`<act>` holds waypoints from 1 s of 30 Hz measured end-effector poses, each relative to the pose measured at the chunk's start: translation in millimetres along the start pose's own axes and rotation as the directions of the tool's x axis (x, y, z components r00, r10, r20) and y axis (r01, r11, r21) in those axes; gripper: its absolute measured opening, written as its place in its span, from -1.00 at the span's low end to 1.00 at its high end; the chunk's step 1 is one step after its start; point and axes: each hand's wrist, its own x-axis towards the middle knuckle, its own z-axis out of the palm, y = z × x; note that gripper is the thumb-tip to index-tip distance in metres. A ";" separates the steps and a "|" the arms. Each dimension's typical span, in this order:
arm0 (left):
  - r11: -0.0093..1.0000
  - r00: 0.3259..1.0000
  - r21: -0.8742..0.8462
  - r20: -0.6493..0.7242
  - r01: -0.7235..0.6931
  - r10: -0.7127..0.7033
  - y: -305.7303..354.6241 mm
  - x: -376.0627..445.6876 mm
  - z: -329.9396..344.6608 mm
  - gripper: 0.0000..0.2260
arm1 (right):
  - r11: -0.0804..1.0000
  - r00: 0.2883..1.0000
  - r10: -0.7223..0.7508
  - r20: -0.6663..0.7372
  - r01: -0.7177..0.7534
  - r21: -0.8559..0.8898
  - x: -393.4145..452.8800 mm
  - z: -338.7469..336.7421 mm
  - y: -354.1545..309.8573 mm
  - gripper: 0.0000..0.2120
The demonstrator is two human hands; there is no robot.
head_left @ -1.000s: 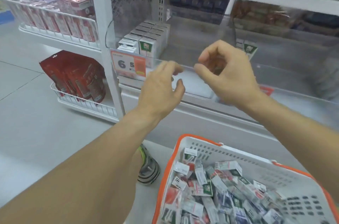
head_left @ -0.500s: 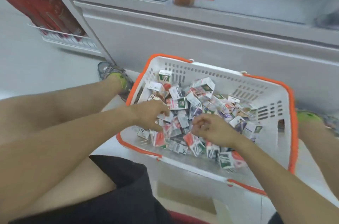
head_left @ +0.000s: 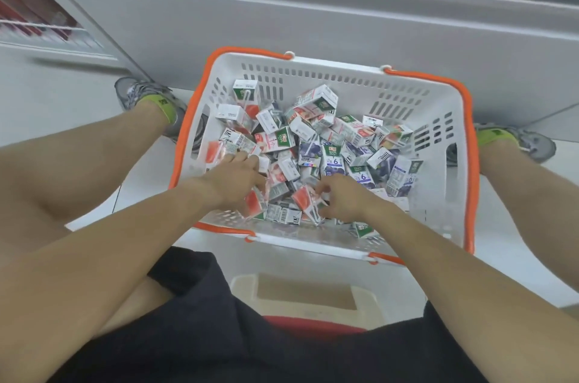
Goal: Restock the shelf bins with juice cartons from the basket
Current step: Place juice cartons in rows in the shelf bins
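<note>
Left hand point(head_left: 233, 177): palm down on the near-left part of the pile, fingers spread and curled over a red-printed carton point(head_left: 252, 204); grip closed or not, cannot tell, fingertips buried among boxes. Probably raking several together for one lift rather than picking singly.

Juice cartons point(head_left: 316, 144): heaped loose at all angles inside the white basket point(head_left: 451, 194) with orange handles, red ones mostly left, purple ones mostly right. Basket on the floor between the feet, just below the shelf base point(head_left: 282, 9), likely for short reaches up to the bins.

Right hand point(head_left: 340, 202): fingers bent round a red-and-white carton point(head_left: 305, 199) near the front wall, seemingly pinching it, though full closure hidden.

Against half a second earlier: both hands deeper into the near side of the heap and closer together; view tipped further down, price tag and bin fronts gone from sight. Against a second earlier: hands no longer up at the shelf bin.
</note>
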 end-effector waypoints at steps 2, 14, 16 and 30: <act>1.000 1.000 -0.003 -0.013 -0.006 0.006 -0.8 0.8 0.4 -0.53 | 1.000 1.000 0.017 -0.003 -0.017 0.014 -0.1 -1.6 2.4 -0.61; 0.619 0.978 -0.785 -0.139 -0.014 -0.154 -9.9 -3.4 -6.9 -0.56 | 0.952 0.881 0.300 -0.365 -0.300 0.059 23.1 -1.5 8.7 -0.46; 0.589 0.968 -0.808 -0.163 -0.021 -0.189 -8.0 -0.8 -5.2 -0.57 | 0.932 0.854 0.347 -0.388 -0.361 0.039 26.9 -0.1 4.3 -0.37; 0.845 0.991 -0.532 -0.130 -0.050 -0.023 6.8 12.6 10.5 -0.67 | 0.946 0.918 0.322 -0.233 -0.321 0.041 -7.8 -12.2 15.5 -0.53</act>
